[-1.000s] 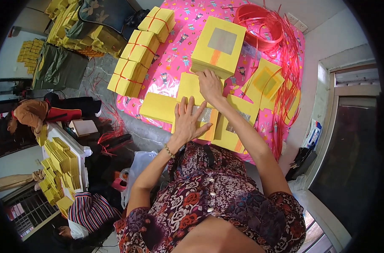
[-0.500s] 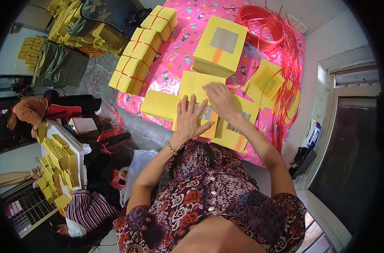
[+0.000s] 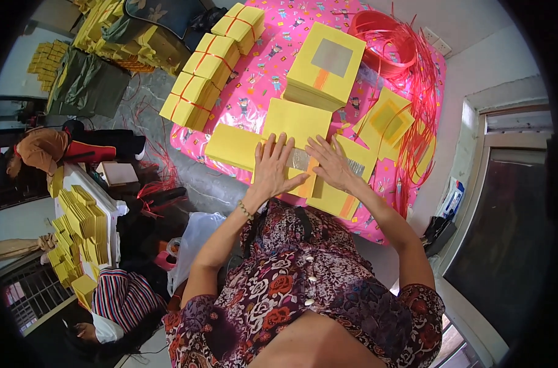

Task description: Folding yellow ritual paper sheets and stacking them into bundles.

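Both my hands press flat on a yellow paper piece [image 3: 297,118] with a clear window strip and an orange band, at the table's near side. My left hand [image 3: 273,168] lies on its left part, fingers spread. On its right part rests my right hand [image 3: 332,164], fingers stretched out. Partly under it, to the right, is another yellow sheet [image 3: 331,197] with a window and an orange stripe. A folded yellow piece [image 3: 232,147] lies to the left of my left hand. Just beyond stands a stack of yellow sheets [image 3: 299,66], the top one with a grey window.
Yellow bundles [image 3: 196,98] tied with red strips line the left of the pink-covered table [image 3: 273,55]. A red strip coil [image 3: 386,40] and loose red strips [image 3: 417,104] lie at right. Two people work at a white table [image 3: 112,230] with yellow pieces at left.
My right hand has come down and nearer, from above the far part of the yellow piece, to lie beside my left hand. My left hand stays nearly in place.
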The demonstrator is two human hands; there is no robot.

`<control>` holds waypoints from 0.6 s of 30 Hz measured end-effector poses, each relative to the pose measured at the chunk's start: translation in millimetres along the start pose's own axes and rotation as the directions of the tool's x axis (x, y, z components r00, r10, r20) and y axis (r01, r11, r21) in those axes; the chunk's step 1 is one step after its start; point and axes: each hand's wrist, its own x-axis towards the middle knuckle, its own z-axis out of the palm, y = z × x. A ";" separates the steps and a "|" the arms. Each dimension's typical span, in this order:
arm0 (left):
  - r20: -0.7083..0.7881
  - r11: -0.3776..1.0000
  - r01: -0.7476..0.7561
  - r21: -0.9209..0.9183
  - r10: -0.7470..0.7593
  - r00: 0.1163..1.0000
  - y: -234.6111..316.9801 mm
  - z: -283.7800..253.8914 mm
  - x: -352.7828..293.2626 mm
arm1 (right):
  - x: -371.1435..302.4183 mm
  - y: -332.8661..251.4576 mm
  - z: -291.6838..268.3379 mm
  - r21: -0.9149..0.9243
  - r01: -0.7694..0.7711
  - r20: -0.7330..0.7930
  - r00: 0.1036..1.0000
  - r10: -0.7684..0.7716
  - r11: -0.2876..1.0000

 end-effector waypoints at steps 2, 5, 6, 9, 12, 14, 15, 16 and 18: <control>0.021 0.998 0.003 -0.070 -0.002 1.000 -6.9 -1.8 -2.2 | -0.3 0.8 1.2 0.009 0.001 -0.005 1.000 -0.001 1.000; 0.033 0.999 0.010 -0.035 -0.009 0.999 -9.2 -0.7 -3.2 | 1.0 -2.7 -4.8 -0.035 -0.007 0.030 1.000 0.008 0.999; 0.031 0.999 0.013 -0.035 -0.012 0.999 -9.8 -0.3 -4.1 | 2.7 -6.8 -10.2 -0.111 -0.004 0.051 0.999 0.009 0.994; 0.045 1.000 0.016 -0.026 -0.015 0.999 -11.6 1.3 -6.2 | 13.2 -21.1 -25.6 -0.180 0.007 0.076 0.997 0.006 0.984; 0.030 0.999 0.005 -0.037 -0.004 1.000 -13.3 3.1 -6.8 | 27.3 -26.4 -21.4 -0.168 0.034 0.107 0.994 -0.016 0.985; 0.042 0.999 -0.023 -0.027 0.024 0.999 -15.4 3.3 -6.4 | 29.5 -23.1 -18.2 -0.162 0.055 0.134 0.990 -0.033 0.985; 0.040 0.999 -0.020 -0.026 0.021 0.999 -16.2 2.2 -6.3 | 28.9 -20.7 -18.0 -0.145 0.061 0.151 0.988 -0.039 0.987; 0.060 0.998 -0.018 -0.052 0.021 0.998 -17.1 1.2 -5.8 | 28.8 -18.6 -17.3 -0.129 0.067 0.169 0.985 -0.045 0.989; 0.079 0.997 -0.010 -0.079 0.016 0.997 -20.8 -1.3 -4.5 | 30.0 -15.6 -15.7 -0.138 0.075 0.182 0.982 -0.049 0.988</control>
